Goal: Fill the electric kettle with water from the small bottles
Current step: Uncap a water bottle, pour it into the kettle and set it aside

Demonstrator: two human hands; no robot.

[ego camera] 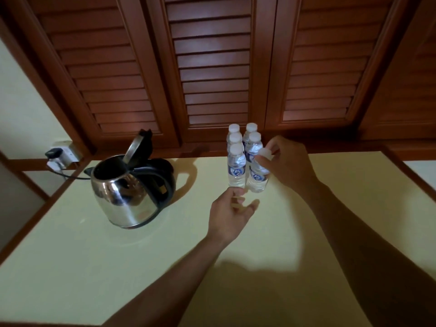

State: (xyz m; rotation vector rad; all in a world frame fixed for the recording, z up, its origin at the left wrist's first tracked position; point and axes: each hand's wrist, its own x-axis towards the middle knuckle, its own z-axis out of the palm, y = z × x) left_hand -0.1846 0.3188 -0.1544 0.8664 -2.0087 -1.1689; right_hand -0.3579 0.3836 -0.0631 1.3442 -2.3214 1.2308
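On the table (82,232), the right hand (289,166) pinches the cap of the nearest upright bottle (258,178), the left hand (232,211) half-spread just below it, the open kettle (127,192) standing left.

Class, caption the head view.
Right hand grips the nearest bottle's cap; left hand waits open beside the open-lidded kettle.
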